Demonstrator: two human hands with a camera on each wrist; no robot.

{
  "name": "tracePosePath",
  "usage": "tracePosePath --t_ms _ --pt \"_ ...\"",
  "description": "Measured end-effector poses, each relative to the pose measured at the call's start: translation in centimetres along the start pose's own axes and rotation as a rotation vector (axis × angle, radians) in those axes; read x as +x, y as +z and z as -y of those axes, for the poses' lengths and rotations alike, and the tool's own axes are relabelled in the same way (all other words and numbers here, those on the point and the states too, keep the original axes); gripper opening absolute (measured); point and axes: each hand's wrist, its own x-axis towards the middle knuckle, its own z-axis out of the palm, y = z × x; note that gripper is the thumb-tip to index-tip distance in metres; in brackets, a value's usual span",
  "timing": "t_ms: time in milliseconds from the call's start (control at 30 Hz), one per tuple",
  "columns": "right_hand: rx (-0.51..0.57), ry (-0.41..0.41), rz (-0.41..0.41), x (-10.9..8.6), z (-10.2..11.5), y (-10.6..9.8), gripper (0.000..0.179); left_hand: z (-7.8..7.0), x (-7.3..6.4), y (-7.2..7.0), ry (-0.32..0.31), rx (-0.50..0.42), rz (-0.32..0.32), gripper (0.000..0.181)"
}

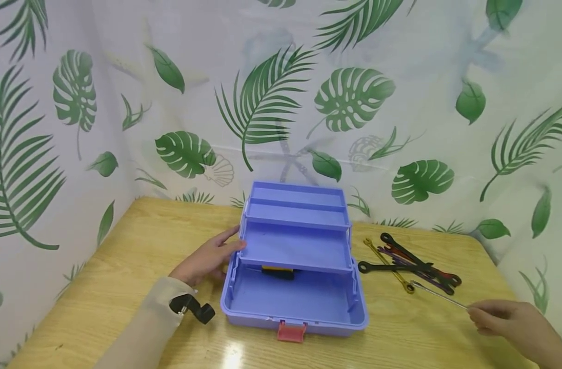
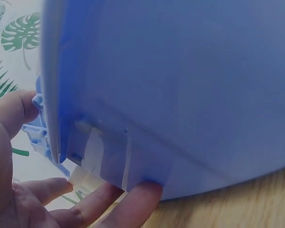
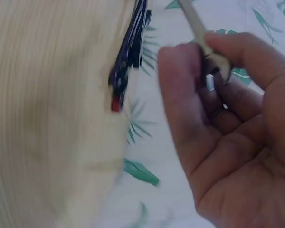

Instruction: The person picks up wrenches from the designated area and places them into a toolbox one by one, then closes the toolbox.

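A lilac toolbox (image 1: 292, 302) stands with its stepped trays (image 1: 295, 246) raised and a pink latch (image 1: 291, 332) at its front. My left hand (image 1: 209, 261) holds it by the left side; the left wrist view shows the thumb at the tray hinges and fingers (image 2: 137, 202) against the outer wall. At the right, my right hand (image 1: 516, 325) pinches a silver wrench (image 1: 440, 296) by one end, seen close in the right wrist view. The wrench's far end lies close to a pile of wrenches (image 1: 415, 266); whether they touch, I cannot tell.
Black, red, purple and gold wrenches lie crossed right of the toolbox. A yellow and black object (image 1: 278, 271) sits partly hidden under the trays. Behind the wooden table (image 1: 165, 230) hangs a leaf-patterned curtain (image 1: 281, 102).
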Motion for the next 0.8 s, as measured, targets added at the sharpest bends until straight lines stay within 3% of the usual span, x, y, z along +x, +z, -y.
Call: tracePosePath --t_ms 100,200,300,367,600,800 --pt "0.312 -0.030 0.009 0.8 -0.4 0.9 0.045 0.3 0.4 0.2 0.005 -0.009 0.012 0.081" --pt "0.642 -0.243 0.097 1.7 -0.2 1.7 0.031 0.4 0.6 0.4 0.002 -0.010 0.026 0.081" --pt "0.953 -0.478 0.275 3.1 1.7 2.6 0.041 0.4 0.8 0.4 0.011 -0.012 0.028 0.081" --pt "1.106 -0.562 0.384 4.0 3.6 3.5 0.047 0.4 0.8 0.3 0.011 -0.022 0.022 0.081" --pt "1.468 -0.722 0.665 6.5 8.6 6.2 0.054 0.2 0.8 0.0 0.015 -0.036 0.032 0.082" --pt "1.567 -0.767 0.870 5.8 9.9 6.2 0.053 0.5 0.9 0.3 0.009 -0.041 0.033 0.084"
